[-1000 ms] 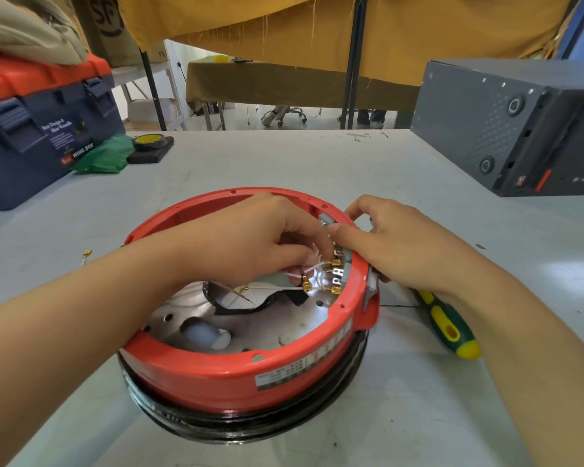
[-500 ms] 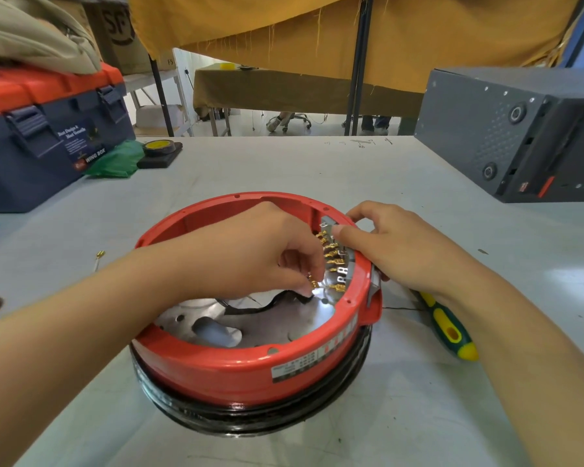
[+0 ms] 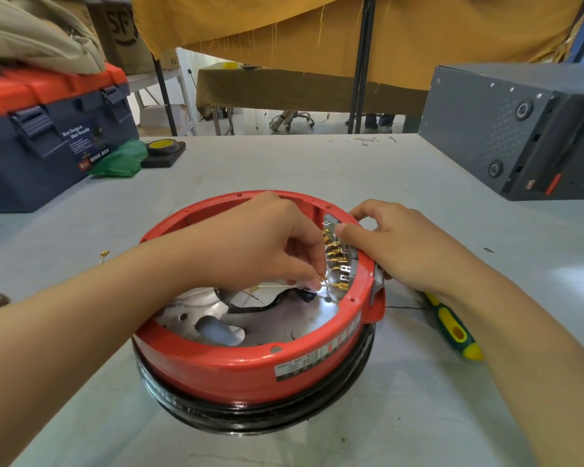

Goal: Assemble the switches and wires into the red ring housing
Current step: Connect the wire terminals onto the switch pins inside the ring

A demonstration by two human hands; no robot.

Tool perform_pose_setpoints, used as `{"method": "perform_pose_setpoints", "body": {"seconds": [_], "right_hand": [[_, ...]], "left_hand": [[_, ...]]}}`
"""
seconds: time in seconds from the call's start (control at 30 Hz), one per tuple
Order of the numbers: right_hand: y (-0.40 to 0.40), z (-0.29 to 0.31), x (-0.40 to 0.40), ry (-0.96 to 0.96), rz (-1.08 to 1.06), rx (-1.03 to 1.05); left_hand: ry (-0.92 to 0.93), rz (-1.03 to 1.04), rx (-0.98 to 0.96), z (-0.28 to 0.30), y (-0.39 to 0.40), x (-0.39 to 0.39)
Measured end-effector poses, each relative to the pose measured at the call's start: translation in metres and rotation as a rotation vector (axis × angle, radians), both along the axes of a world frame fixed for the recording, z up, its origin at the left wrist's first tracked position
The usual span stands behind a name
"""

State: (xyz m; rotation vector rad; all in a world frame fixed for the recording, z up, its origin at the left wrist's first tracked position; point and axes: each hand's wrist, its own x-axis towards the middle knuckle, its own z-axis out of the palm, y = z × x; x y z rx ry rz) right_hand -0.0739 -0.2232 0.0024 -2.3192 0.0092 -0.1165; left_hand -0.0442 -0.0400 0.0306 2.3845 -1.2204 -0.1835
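Red ring housing (image 3: 216, 365) sitting mid-table (image 3: 317, 170), on top of a black ring (image 3: 267, 419). Left hand (image 3: 263, 244) reaching inside it, fingers curled, thumb + index pinching a brass connector (image 3: 322, 277) on a thin white wire (image 3: 277, 286), just beside the switch block (image 3: 343, 261) on the inner right wall. Several more brass connectors (image 3: 332, 246) already sitting in a row on that block. Right hand (image 3: 391, 241) curling over the rim at the block, thumb pressing on the inner face, other fingers wrapping the outside, so it's gripping rim + block. Screwdriver w/ green-yellow handle (image 3: 452, 328) lying on table right of housing, under the right forearm. Blue/red toolbox (image 3: 48, 136) far left, grey case (image 3: 520, 136) far right.
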Motion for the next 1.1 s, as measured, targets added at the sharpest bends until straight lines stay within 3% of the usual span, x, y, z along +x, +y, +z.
{"method": "perform_pose_setpoints", "body": {"seconds": [0.2, 0.4, 0.5, 0.67, 0.83, 1.1], "right_hand": [[0.0, 0.0, 0.0, 0.0, -0.006, -0.014], [0.001, 0.0, -0.001, 0.023, -0.007, -0.026], [0.001, 0.001, -0.001, 0.039, -0.012, -0.034], [0.002, 0.002, -0.002, 0.048, -0.008, -0.035], [0.003, 0.002, -0.003, 0.055, -0.005, -0.036], [0.003, 0.001, -0.002, 0.041, -0.007, -0.027]], "left_hand": [[0.067, -0.027, 0.023, 0.002, 0.0, 0.006], [0.301, 0.008, 0.058, 0.006, 0.014, 0.014], [0.223, 0.076, 0.166, 0.009, 0.028, 0.017], [-0.09, 0.122, 0.291, 0.009, 0.041, 0.013], [-0.093, 0.1, 0.193, 0.007, 0.045, 0.009], [0.175, 0.176, 0.039, 0.014, 0.043, 0.014]]}}
